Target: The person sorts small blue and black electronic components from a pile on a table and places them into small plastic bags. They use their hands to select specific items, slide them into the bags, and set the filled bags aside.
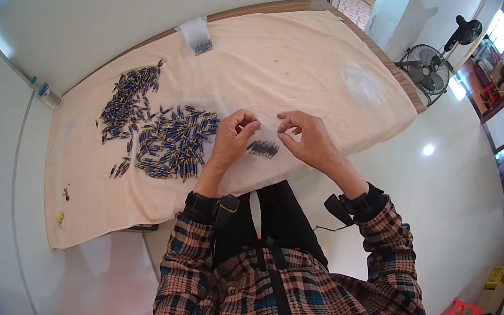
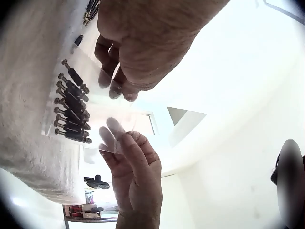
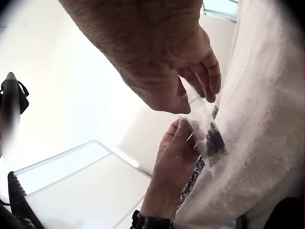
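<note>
A clear plastic bag holds a row of several dark plugs with brass screws (image 1: pixel 263 149) (image 2: pixel 71 102); in the right wrist view the bagged pieces (image 3: pixel 215 139) look blurred. My left hand (image 1: pixel 228 141) (image 2: pixel 147 40) (image 3: pixel 169 164) pinches the bag's upper edge on one side. Opposite it, my right hand (image 1: pixel 315 144) (image 2: pixel 138 179) (image 3: pixel 152 57) pinches the other upper corner between thumb and fingers. The pieces lie along the bag's lower end, just over the cloth. Left of my left hand spreads a loose pile of blue and brass pieces (image 1: pixel 177 140).
A second pile of loose pieces (image 1: pixel 128 98) lies further left on the pale cloth (image 1: pixel 261 49). Near the wall is a filled bag (image 1: pixel 197 36); clear plastic (image 1: pixel 365 83) rests at the right. Small items (image 1: pixel 61 218) lie at the lower left. A fan (image 1: pixel 425 69) stands beyond the table.
</note>
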Tool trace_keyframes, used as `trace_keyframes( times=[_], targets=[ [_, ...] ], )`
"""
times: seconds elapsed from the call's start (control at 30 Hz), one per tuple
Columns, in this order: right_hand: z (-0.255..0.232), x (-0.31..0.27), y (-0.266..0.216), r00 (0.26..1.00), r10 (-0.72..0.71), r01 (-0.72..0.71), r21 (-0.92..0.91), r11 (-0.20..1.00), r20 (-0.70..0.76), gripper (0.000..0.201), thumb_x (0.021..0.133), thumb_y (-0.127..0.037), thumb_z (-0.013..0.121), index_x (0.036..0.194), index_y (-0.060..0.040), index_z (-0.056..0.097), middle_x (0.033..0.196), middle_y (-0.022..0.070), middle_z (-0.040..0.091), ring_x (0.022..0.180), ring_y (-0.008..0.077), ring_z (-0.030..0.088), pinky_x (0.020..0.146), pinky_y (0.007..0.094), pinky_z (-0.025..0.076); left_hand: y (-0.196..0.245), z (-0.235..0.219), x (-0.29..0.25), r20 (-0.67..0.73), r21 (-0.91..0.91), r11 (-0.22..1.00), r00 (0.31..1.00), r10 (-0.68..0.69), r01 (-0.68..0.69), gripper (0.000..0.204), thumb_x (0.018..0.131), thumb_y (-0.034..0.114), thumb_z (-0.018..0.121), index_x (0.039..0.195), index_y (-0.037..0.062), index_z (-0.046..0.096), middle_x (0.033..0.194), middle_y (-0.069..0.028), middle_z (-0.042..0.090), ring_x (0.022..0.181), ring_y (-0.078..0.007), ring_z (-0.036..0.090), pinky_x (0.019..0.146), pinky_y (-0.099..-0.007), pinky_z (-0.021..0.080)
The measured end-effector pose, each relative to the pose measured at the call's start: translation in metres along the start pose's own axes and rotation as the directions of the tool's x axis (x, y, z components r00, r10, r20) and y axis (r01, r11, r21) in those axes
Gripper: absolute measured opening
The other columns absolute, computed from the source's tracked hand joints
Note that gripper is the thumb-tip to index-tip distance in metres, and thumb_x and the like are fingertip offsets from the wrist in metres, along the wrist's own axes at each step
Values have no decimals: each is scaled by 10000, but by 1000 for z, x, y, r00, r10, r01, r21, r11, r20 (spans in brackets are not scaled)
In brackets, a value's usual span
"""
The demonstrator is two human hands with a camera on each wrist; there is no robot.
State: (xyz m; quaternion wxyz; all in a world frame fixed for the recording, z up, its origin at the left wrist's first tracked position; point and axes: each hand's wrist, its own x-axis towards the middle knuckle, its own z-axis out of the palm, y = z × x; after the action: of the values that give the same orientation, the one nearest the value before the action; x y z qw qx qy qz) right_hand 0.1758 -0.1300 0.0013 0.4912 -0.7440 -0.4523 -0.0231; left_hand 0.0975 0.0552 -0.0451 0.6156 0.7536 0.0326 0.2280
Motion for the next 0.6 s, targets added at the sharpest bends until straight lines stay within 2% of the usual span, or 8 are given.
trace_keyframes(
  times=[0.1, 0.27, 0.4, 0.5, 0.53, 0.6],
  targets=[
    [-6, 8, -12, 978, 114, -123, 42, 991, 174, 89, 756, -65, 653, 793, 12, 628, 793, 89, 682, 764, 185, 652, 682, 283, 511, 4, -8, -4, -2, -18, 999, 999, 45, -45, 44, 891, 51, 599, 907, 10, 596, 785, 12, 620, 712, -46, 555, 667, -185, 453],
    [0, 22, -28, 979, 25, -22, -20, 1000, 204, 101, 764, -66, 647, 796, 28, 629, 784, 96, 680, 705, 165, 647, 653, 272, 509, 2, -21, -12, -62, -55, 997, 996, 57, -60, 49, 896, 44, 594, 932, 10, 589, 831, 9, 625, 745, -48, 561, 684, -185, 456],
    [12, 38, -36, 973, -3, 15, -51, 999, 230, 102, 769, -65, 644, 795, 32, 631, 768, 102, 671, 694, 161, 636, 640, 276, 507, -1, -34, -21, -106, -181, 978, 990, 89, -107, 120, 868, 61, 635, 958, 3, 580, 888, -14, 643, 756, -44, 556, 684, -189, 458],
    [18, 44, -33, 974, -46, 59, -49, 997, 222, 96, 775, -54, 638, 800, 38, 623, 754, 105, 666, 685, 146, 625, 622, 277, 502, 13, -40, -30, 64, 27, 992, 990, -122, 120, 284, 794, 55, 710, 1038, -16, 583, 958, -56, 659, 815, -65, 588, 730, -216, 481],
    [19, 44, -31, 971, -51, 65, -52, 997, 234, 96, 775, -54, 638, 800, 38, 623, 754, 105, 666, 685, 146, 625, 622, 277, 502, 11, -39, -31, 53, 19, 993, 991, -121, 120, 284, 794, 55, 710, 1038, -16, 583, 958, -56, 659, 815, -65, 588, 730, -216, 481],
    [19, 43, -29, 974, -14, 20, -21, 1000, 228, 86, 775, -42, 633, 805, 37, 615, 746, 104, 665, 686, 139, 622, 615, 275, 499, 8, -35, -32, 132, 101, 991, 987, -96, 84, 391, 741, 41, 744, 1091, -24, 583, 988, -73, 666, 849, -81, 607, 760, -234, 493]
  ],
)
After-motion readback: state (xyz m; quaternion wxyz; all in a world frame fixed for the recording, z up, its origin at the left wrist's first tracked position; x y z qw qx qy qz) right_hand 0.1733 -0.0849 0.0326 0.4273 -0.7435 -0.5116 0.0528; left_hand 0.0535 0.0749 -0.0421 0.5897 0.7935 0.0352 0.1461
